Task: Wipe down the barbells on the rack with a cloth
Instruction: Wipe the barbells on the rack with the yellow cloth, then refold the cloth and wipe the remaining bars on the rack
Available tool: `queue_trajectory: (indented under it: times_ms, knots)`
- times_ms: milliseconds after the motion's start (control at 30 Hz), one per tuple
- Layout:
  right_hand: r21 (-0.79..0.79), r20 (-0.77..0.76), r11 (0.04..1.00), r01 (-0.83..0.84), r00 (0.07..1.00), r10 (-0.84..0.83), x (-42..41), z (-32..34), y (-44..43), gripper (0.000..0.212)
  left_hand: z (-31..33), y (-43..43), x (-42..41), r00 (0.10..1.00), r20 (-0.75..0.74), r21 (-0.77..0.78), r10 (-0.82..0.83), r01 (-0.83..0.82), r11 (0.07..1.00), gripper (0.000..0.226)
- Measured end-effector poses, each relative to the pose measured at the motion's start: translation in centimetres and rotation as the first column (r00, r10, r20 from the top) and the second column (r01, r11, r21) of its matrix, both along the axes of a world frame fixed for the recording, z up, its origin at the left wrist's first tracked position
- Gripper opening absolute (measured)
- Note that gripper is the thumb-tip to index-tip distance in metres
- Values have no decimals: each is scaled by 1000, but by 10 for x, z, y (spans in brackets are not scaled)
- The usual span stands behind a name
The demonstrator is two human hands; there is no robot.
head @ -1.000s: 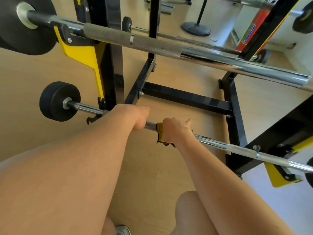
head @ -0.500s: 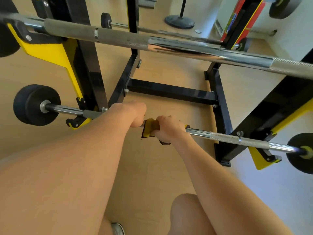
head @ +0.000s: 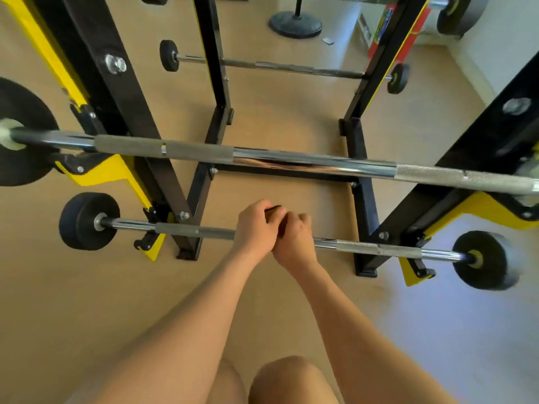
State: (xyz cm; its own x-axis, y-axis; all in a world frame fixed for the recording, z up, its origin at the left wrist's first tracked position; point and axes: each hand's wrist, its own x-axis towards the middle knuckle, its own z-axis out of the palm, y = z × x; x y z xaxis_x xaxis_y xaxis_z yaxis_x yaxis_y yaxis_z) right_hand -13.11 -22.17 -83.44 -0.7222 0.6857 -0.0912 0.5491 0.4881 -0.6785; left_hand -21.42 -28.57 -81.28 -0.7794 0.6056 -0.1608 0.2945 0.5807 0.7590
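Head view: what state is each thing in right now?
Lower bar, racked, both hands at mid-shaft.
Left hand, gripping the lower bar.
Right hand, gripping the cloth on the bar.
Cloth, mostly hidden between the hands.
Upper bar, racked, untouched.
Far bar, racked, untouched.

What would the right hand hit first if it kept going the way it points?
The right hand grips the lower barbell, which blocks it; past that, probably the rack's base crossbar, depth unclear.
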Motion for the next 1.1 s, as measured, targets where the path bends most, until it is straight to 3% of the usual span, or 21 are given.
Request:
queue_trajectory:
  times_ms: [133, 267, 300, 433, 567, 667, 833, 967, 1100]
  knots:
    - [-178, 152, 983, -40, 986, 67, 10, 91, 3, 55, 85, -11, 9, 980, 29, -135, -196, 198, 971, 22]
    - [-169, 357, 982, -86, 923, 143, 24, 175, -6, 23, 177, -34, 9, 888, 157, -308, -432, 460, 833, 24]
    - [-177, 414, 977, -120, 891, 185, 28, 198, -9, 24, 198, -40, 10, 867, 187, -334, -462, 498, 800, 25]
    - [-178, 489, 929, -325, 790, 370, 44, 297, -25, 45, 293, -65, 19, 854, 171, -366, -492, 519, 773, 24]
    - [-46, 519, 948, -316, 803, 293, 75, 393, -43, 35, 389, -86, 43, 871, 145, -327, -470, 490, 808, 22]
    - [-56, 434, 966, -253, 865, 252, 111, 466, -66, 27, 453, -110, 68, 883, 120, -339, -453, 465, 818, 32]
    - [-241, 115, 960, -141, 978, 173, 151, 553, -110, 17, 527, -156, 99, 920, 258, -269, -295, 362, 893, 45]
    - [-480, -18, 877, -11, 1000, 2, 148, 583, -144, 13, 562, -195, 88, 910, 345, -220, -228, 315, 923, 62]
    - [-552, -56, 830, 79, 990, -131, 120, 598, -174, 20, 581, -242, 50, 860, 467, -243, -205, 347, 906, 42]
